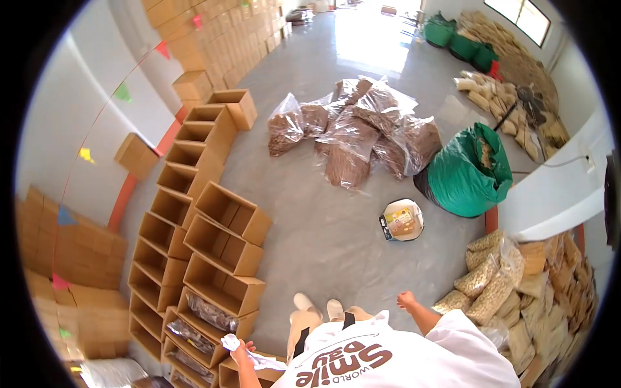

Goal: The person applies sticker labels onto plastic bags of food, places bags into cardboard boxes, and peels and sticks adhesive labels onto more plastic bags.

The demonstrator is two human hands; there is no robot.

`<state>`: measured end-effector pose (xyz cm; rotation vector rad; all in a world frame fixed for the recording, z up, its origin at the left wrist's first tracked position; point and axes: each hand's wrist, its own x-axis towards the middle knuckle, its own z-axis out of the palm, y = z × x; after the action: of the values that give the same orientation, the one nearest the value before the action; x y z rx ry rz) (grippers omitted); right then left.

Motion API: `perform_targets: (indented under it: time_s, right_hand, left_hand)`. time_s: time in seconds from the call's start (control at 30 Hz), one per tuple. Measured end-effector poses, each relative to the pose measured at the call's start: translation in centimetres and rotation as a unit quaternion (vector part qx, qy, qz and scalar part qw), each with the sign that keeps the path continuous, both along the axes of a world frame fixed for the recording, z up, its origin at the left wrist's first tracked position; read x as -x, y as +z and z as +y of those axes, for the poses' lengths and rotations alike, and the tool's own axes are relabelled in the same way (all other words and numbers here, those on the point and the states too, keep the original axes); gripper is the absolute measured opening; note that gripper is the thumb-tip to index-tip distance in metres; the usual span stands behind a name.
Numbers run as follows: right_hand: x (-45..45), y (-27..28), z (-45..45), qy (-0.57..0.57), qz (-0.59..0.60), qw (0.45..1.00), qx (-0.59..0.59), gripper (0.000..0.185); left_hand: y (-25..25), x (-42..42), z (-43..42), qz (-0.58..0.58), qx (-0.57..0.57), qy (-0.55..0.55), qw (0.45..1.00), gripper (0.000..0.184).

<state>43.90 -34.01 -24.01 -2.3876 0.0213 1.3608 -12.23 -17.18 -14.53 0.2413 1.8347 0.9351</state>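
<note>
The left hand [242, 352] gripped a crumpled white sheet [268, 363] just beside the open cardboard boxes [250, 259]; the right hand [406, 301], loosely closed, hung well apart from them.

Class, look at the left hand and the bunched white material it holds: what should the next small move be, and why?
Perhaps bring the right hand across to the white material and open it out: it looks bunched in the left hand, near the open cardboard boxes, while the right hand appears to hold nothing.
</note>
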Motion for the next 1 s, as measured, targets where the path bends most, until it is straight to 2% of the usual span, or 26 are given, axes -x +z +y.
perform_targets:
  time_s: [0.1, 0.23, 0.27, 0.3, 0.4, 0.53, 0.57, 0.6, 0.67, 0.73, 0.87, 0.93, 1.0]
  right_hand:
    - [1.2, -0.2, 0.7, -0.060, 0.021, 0.998, -0.006, 0.022]
    - [2.9, -0.8, 3.7, 0.006, 0.085, 0.994, -0.067, 0.031]
    - [2.8, -1.1, 4.5, 0.055, 0.094, 0.990, -0.089, 0.034]
    - [2.5, -1.4, 5.3, 0.104, 0.100, 0.983, -0.110, 0.037]
    - [2.2, 0.7, 7.5, 0.109, 0.045, 0.983, -0.143, 0.039]
    - [-0.6, 3.1, 8.3, 0.057, 0.046, 0.988, -0.137, 0.038]
    - [-1.3, 3.3, 8.2, 0.007, 0.040, 0.990, -0.138, 0.038]
    - [-1.8, 3.4, 7.6, -0.042, 0.036, 0.989, -0.137, 0.038]
    - [-2.6, 3.9, 6.3, -0.098, 0.042, 0.984, -0.140, 0.038]
    - [-3.2, 4.2, 5.2, -0.212, 0.025, 0.968, -0.132, 0.037]
    - [-3.5, 2.9, 2.0, -0.228, 0.049, 0.968, -0.091, 0.037]
    - [-3.8, 1.0, -0.2, -0.244, 0.069, 0.963, -0.090, 0.032]
    - [-5.2, 1.7, -1.0, -0.205, 0.081, 0.973, -0.066, 0.028]
  left_hand:
    - [1.7, -2.6, 5.1, 0.024, -0.028, -0.015, 0.999, 0.026]
    - [4.0, -8.0, 12.4, 0.038, -0.114, -0.080, 0.990, 0.018]
    - [4.5, -9.6, 14.1, 0.038, -0.156, -0.104, 0.981, 0.018]
    - [3.7, -10.5, 16.1, 0.010, -0.136, -0.100, 0.986, 0.020]
    - [4.8, -16.1, 20.4, -0.023, -0.170, -0.152, 0.973, 0.015]
    - [2.3, -20.8, 24.0, -0.024, -0.134, -0.236, 0.962, 0.014]
    - [1.9, -21.5, 24.6, -0.027, -0.098, -0.279, 0.955, 0.020]
    - [-0.2, -21.8, 25.0, -0.014, -0.102, -0.279, 0.955, 0.018]
    - [-0.9, -22.8, 25.3, 0.016, -0.039, -0.318, 0.947, 0.021]
    - [-1.7, -23.3, 25.4, 0.045, -0.011, -0.326, 0.944, 0.024]
    - [-2.5, -23.6, 26.1, 0.109, 0.060, -0.308, 0.943, 0.032]
    - [-5.8, -22.6, 26.6, 0.147, 0.009, -0.298, 0.943, 0.037]
    - [-5.3, -24.2, 27.2, 0.134, 0.024, -0.288, 0.948, 0.035]
